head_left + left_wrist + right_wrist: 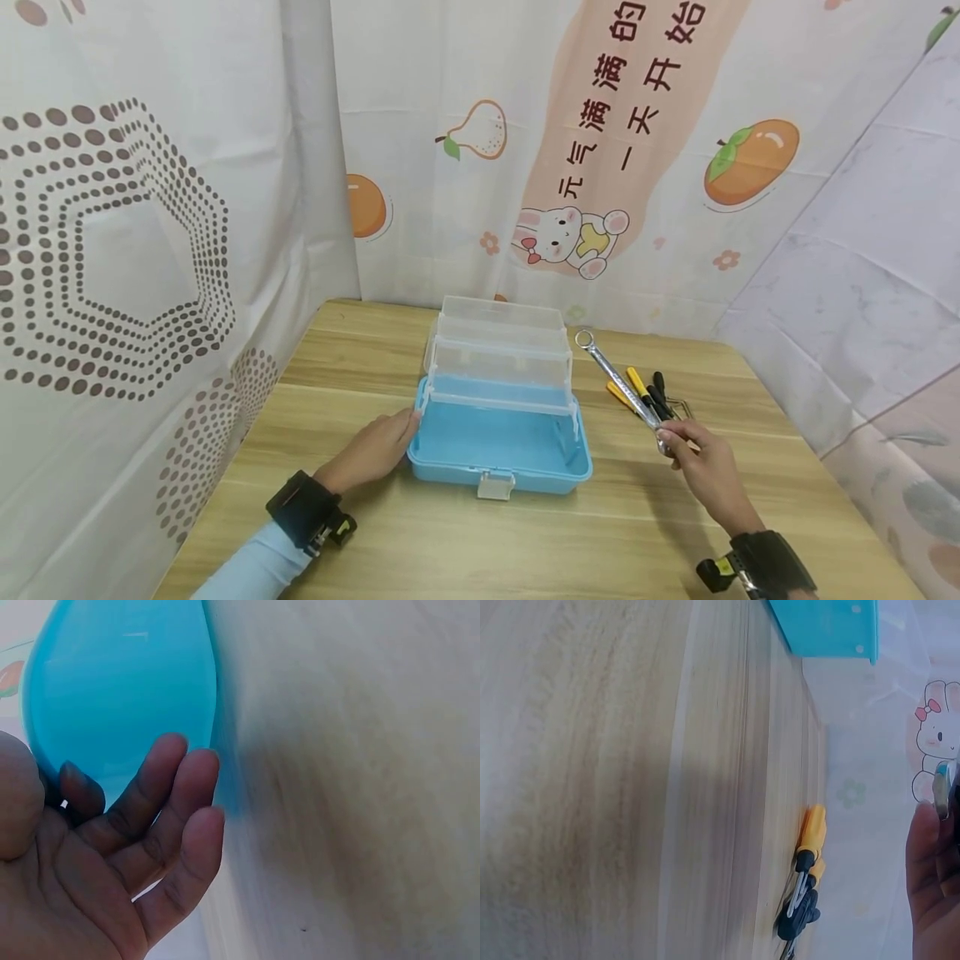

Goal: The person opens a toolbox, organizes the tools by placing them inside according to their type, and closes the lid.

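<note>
- The combination wrench (621, 383) is in the right hand (701, 467), pinched between thumb and fingers at its near end.
- Its long axis slants from that hand away and to the left, the ring end farthest off, near the raised clear trays (504, 358).
- The blue toolbox (491, 442) stands open on the table (405, 550) between the 2 hands, its latch (496, 486) facing the person; its floor lies left of the wrench.
- The right hand is well apart from the toolbox, so the shaft would have to travel left, and likely turn, to lie along the box's wide side.
- The left hand (378, 446) is nearer the toolbox: fingers loosely bent, closed round nothing, fingertips at its left wall.
- The yellow-handled tools (637, 382) lie just beyond the shaft; its height above the table is hard to tell.
</note>
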Demonstrator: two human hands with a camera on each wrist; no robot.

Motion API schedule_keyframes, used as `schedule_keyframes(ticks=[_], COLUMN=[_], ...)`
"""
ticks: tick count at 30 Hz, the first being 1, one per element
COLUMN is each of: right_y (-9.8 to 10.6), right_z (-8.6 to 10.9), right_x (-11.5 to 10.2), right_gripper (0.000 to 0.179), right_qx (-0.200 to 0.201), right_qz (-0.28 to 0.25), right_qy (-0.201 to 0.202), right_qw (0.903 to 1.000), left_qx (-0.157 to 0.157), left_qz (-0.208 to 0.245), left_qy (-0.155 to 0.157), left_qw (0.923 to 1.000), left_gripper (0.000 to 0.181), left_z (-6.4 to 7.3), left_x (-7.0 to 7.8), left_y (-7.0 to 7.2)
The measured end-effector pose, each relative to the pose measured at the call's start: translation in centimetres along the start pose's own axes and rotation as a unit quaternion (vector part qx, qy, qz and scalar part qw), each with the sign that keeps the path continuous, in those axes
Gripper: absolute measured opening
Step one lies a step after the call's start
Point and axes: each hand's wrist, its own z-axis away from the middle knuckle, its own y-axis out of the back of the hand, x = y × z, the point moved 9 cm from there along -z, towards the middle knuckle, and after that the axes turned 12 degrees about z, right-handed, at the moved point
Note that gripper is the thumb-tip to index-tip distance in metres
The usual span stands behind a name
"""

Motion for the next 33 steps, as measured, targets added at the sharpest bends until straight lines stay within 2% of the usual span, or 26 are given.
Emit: schedule_keyframes(ticks=[9,15,21,26,33], right_y=[-0.5,-0.7,-1.2,-1.4,-2.2], right_z=[0.0,0.1,0.3,0.5,0.6], right_x=[-0.5,-0.8,-1.8,-2.3,-3.0], right_gripper=[0.011,0.011,0.009,0.009,0.008], right_qx=[-0.010,-0.016,-0.022,-0.015,-0.020], right_qz=[-0.009,-0.002,-0.010,-0.009,-0.002], right_qy=[0.005,0.006,0.033,0.048,0.066], right_qw=[0.9999,0.9999,0.9992,0.9987,0.9976], left_qx=[0.004,-0.016,-0.042,-0.061,-0.068], left_qz=[0.009,0.011,0.017,0.020,0.027], left_qy=[-0.002,-0.010,-0.014,-0.036,-0.046], left_qw=[0.9999,0.9998,0.9989,0.9973,0.9962], left_gripper=[0.043,0.043,0.042,0.046,0.046], left_z=[0.9,1.7,2.2,2.3,2.6], left_x=[-0.2,-0.1,-0.2,0.2,0.5], left_y=[0.5,0.3,-0.1,-0.5,-0.7])
